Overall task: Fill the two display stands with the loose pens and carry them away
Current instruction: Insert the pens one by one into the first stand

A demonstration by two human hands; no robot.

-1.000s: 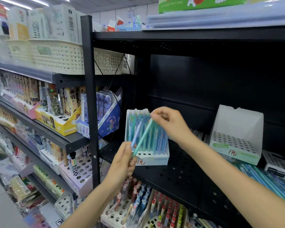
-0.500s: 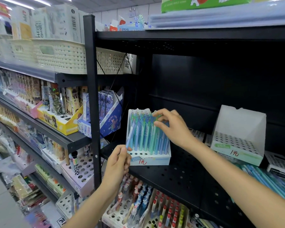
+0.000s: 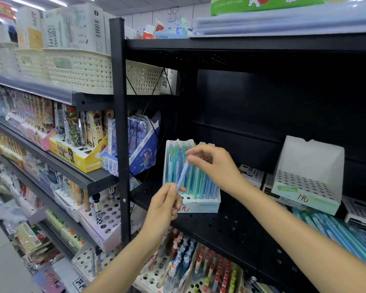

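Near display stand (image 3: 199, 205) sits on the black perforated shelf (image 3: 230, 229), mostly full of blue and green pens (image 3: 195, 180) standing upright; front row of holes still has gaps. Second display stand (image 3: 306, 187) further right on same shelf, I see no pens in its holes. Loose pens (image 3: 334, 231) piled on the shelf just in front of it. My left hand (image 3: 164, 206) has fingers curled round the lower end of one light-blue pen (image 3: 183, 174), tilted, in front of the near stand. Right hand (image 3: 213, 163) pinches that pen's top end with thumb and forefinger, other fingers loosely bent.
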